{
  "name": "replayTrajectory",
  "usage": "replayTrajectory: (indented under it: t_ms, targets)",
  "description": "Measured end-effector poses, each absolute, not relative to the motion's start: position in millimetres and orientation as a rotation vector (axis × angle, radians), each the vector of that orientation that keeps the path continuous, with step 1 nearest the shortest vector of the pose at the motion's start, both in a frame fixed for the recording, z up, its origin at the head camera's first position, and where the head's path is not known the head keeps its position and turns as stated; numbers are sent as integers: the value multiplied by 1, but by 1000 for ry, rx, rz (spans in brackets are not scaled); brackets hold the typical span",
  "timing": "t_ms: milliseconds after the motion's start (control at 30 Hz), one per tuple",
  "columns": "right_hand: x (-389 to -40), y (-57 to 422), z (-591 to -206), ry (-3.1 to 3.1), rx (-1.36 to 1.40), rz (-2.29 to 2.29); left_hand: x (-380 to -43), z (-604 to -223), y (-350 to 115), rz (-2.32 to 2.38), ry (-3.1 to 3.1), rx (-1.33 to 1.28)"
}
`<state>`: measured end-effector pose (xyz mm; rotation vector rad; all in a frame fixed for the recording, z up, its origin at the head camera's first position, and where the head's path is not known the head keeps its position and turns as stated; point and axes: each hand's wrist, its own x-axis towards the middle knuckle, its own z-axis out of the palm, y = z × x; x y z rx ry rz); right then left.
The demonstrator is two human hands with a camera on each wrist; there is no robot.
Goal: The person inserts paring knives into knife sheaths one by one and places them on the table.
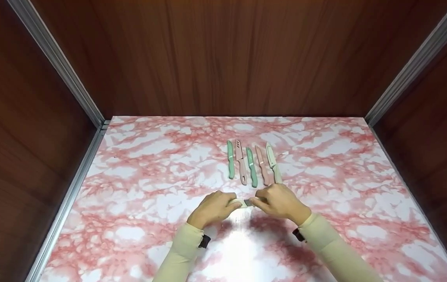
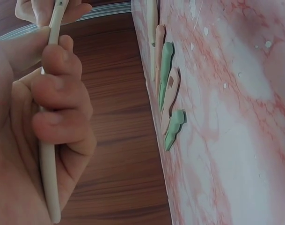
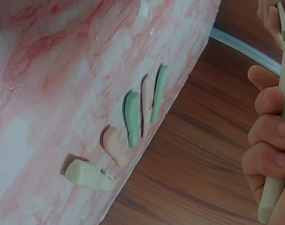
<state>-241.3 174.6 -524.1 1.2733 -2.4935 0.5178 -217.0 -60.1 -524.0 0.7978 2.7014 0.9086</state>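
Observation:
Low over the middle of the table, both hands hold a cream knife lengthwise between them. My left hand [image 1: 212, 208] curls its fingers round a slim cream sheath [image 2: 49, 176], with the thumb laid along it. My right hand [image 1: 282, 201] grips the cream handle [image 3: 274, 190], whose rounded end shows below the fingers. Between the two hands, a short dark grey strip of blade [image 1: 248, 203] shows in the head view. The fingers hide most of the knife.
Beyond the hands lies a row of several knives: a green knife [image 1: 230, 160], a pink knife with holes [image 1: 240, 152], another green knife [image 1: 251, 167], another pink knife [image 1: 262, 164] and a cream knife [image 1: 271, 157]. Wooden panels [image 1: 223, 58] enclose the red-and-white marbled table [image 1: 149, 235].

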Motion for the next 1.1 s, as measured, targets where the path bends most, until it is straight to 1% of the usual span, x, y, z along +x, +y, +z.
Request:
replayTrajectory:
  t_ms: [1100]
  targets:
    - [-241,168,-522,-2511,1266,512,-215,-521,-58,945,2708,806]
